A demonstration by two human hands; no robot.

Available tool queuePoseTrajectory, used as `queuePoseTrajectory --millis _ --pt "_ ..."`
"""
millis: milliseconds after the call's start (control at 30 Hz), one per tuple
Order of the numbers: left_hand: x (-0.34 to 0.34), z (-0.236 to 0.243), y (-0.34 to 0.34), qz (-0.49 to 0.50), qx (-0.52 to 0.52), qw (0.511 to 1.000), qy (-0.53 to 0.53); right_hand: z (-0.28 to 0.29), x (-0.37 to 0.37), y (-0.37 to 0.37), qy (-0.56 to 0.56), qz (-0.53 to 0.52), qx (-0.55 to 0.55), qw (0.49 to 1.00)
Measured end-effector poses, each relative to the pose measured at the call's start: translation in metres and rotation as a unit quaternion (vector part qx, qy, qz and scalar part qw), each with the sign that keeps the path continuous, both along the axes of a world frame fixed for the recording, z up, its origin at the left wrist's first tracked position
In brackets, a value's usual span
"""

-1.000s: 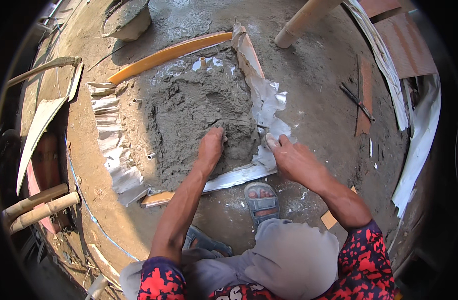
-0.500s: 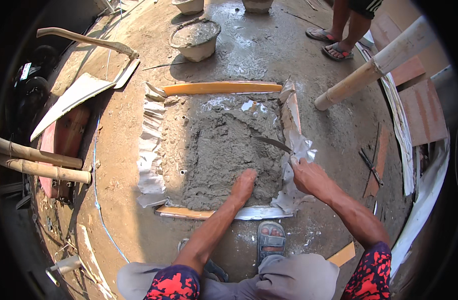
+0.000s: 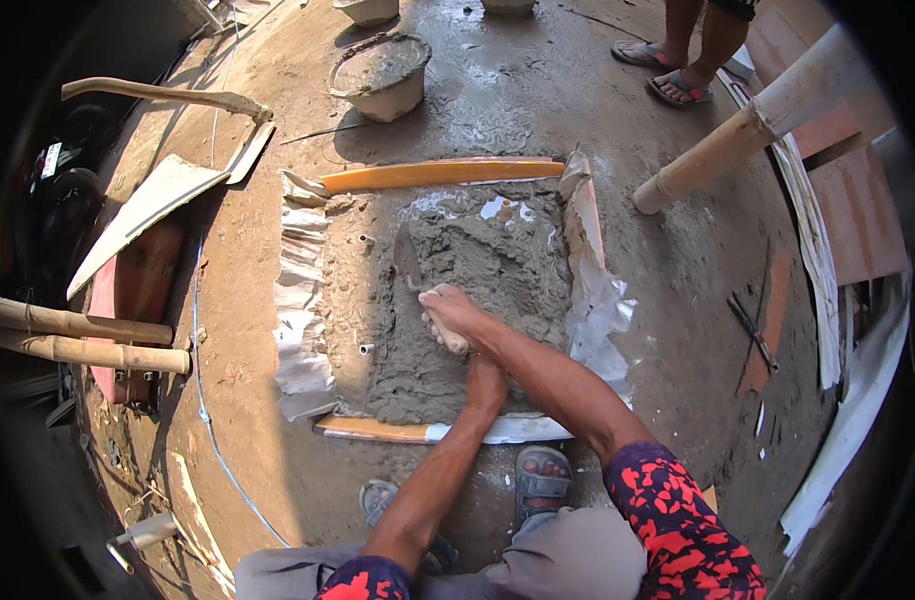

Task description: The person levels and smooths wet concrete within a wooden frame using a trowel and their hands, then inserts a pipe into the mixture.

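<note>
My right hand (image 3: 450, 312) is closed round the wooden handle of a trowel (image 3: 408, 258). Its dark blade points away from me over the left part of the wet grey mortar (image 3: 518, 320). Under my right wrist, my left hand (image 3: 488, 380) reaches to the mortar; its fingers are hidden. The mortar lies inside a low rectangular frame with an orange board (image 3: 448, 175) along the far side. Crumpled whitish sheeting (image 3: 303, 310) lines the left and right sides. Short pipe ends (image 3: 366, 349) stick up at the mortar's left.
Beyond the frame stands a tub of mortar (image 3: 383, 85). Another person's sandalled feet (image 3: 678, 88) are at the far right, near a slanting bamboo pole (image 3: 708, 160). More bamboo poles (image 3: 98, 345) and a wooden-handled hoe (image 3: 178, 95) lie to the left. A blue string (image 3: 200, 380) runs along the ground.
My right hand has carried the trowel from the frame's right edge leftward over the mortar, crossing above my left hand. The trowel blade has turned to point away from me.
</note>
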State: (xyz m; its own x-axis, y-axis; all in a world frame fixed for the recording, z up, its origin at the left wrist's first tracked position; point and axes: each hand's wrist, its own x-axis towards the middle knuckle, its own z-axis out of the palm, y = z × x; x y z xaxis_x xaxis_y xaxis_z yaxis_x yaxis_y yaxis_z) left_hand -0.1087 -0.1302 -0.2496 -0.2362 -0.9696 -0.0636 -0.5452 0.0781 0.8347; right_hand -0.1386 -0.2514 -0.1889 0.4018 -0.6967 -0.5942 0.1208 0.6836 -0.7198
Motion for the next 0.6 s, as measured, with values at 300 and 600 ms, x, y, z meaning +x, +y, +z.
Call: queuePoseTrajectory --millis 300,600 --pt "0.005 0.01 0.004 -0.002 -0.173 0.972 -0.16 0.02 -0.135 0.084 0.022 -0.125 0.071 0.989" --pt "0.012 0.016 -0.004 -0.029 -0.168 0.974 -0.15 0.014 -0.153 0.091 0.027 -0.186 0.047 0.981"
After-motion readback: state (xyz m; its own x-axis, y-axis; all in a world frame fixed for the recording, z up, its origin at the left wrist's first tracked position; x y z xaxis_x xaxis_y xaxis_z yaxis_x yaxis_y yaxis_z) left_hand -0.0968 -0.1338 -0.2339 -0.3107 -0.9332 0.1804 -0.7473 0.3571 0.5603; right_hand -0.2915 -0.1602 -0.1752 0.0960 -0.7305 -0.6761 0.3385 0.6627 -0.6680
